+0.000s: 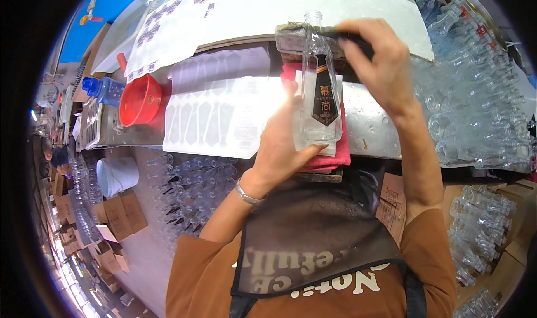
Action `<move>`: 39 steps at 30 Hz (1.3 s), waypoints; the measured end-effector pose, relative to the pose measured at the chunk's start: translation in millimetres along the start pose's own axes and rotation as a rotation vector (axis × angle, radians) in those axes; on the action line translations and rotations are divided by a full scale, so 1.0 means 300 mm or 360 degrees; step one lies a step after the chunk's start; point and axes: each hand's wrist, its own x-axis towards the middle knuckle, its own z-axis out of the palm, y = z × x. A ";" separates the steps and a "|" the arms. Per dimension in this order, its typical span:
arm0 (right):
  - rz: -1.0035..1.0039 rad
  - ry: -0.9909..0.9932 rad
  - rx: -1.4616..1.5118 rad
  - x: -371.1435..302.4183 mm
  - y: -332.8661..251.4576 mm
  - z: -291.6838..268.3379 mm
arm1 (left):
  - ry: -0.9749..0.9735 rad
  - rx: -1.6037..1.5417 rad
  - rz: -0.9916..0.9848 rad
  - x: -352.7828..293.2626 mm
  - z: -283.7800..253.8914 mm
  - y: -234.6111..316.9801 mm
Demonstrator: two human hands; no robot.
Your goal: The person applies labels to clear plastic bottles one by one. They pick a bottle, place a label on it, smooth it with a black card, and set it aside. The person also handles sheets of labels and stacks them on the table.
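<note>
A clear glass bottle with a black, pointed decal on its front lies on a white sheet over a folded red cloth, neck away from me. My left hand wraps the lower left side of the bottle, its thumb by the base. Beside the neck, my right hand is closed, slightly blurred, around a dark, strip-like thing whose kind I cannot make out. A worn grey padded block sits behind the neck.
Decal sheets lie left of the bottle, near a red plastic bowl and a blue-capped bottle. Glass bottles crowd the right side and stand on the floor. A white bucket and cardboard boxes are lower left.
</note>
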 end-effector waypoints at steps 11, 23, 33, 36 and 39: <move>0.0135 0.0144 0.0436 -0.079 0.066 0.026 | -0.0074 -0.0382 -0.0056 0.004 -0.015 -0.012; -0.0245 -0.0169 0.0277 -0.252 -0.219 0.063 | 0.0098 -0.0563 -0.0039 -0.010 0.005 -0.018; -0.0037 -0.0417 -0.0007 -0.035 -0.139 0.046 | 0.0203 -0.0281 -0.0027 -0.019 0.010 -0.007; 0.0110 0.0053 -0.0218 0.097 0.082 0.018 | 0.0141 -0.0425 -0.0070 -0.002 0.006 0.005; 0.0562 -0.0177 0.0215 0.109 0.002 -0.032 | 0.0104 -0.0486 -0.0060 -0.009 0.002 -0.012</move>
